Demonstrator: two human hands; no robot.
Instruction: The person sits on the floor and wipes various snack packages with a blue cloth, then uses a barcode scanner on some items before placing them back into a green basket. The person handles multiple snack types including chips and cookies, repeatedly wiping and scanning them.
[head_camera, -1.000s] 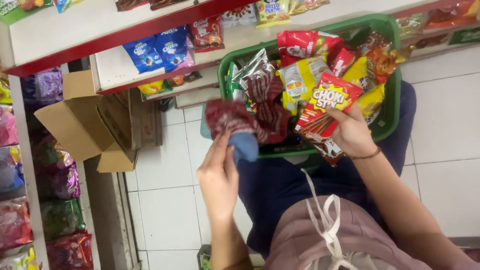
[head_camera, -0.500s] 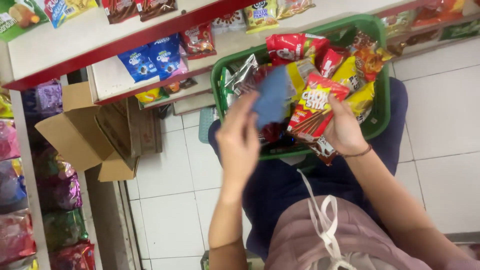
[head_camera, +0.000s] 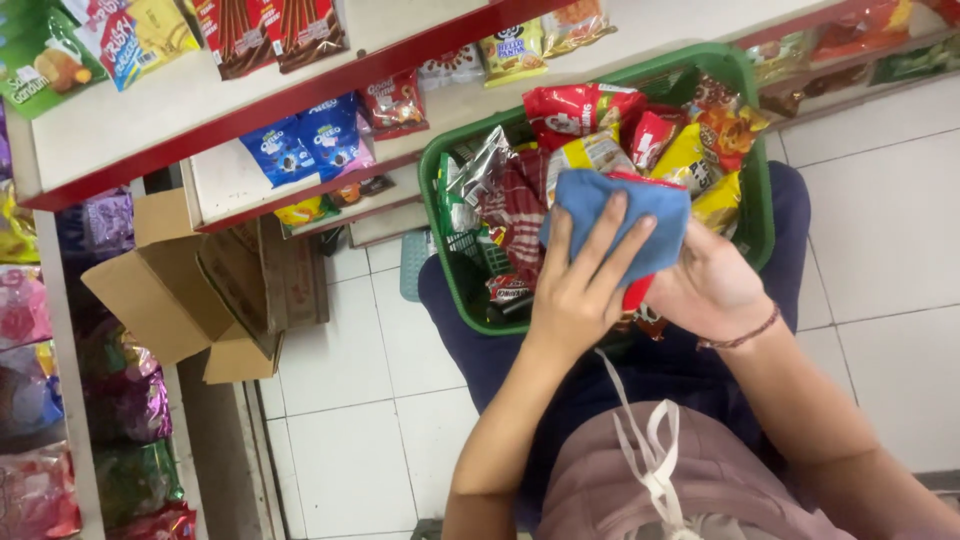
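A green plastic basket (head_camera: 752, 190) rests on my lap, filled with several snack packets. My right hand (head_camera: 705, 290) holds a red and yellow snack packet (head_camera: 633, 292) over the basket's near edge; the packet is mostly hidden. My left hand (head_camera: 580, 280) presses a blue cloth (head_camera: 615, 215) flat against that packet, fingers spread over the cloth. A dark red striped packet (head_camera: 512, 215) lies in the basket just left of the cloth.
White shelves with a red edge (head_camera: 300, 90) run along the top and left, carrying snack packets such as blue biscuit packs (head_camera: 300, 150). An opened cardboard box (head_camera: 190, 290) sits on the white tiled floor (head_camera: 370, 430) at left.
My left hand has brought the blue cloth from beside the dark red packet onto the red and yellow packet, which now lies lower and is covered by the cloth.
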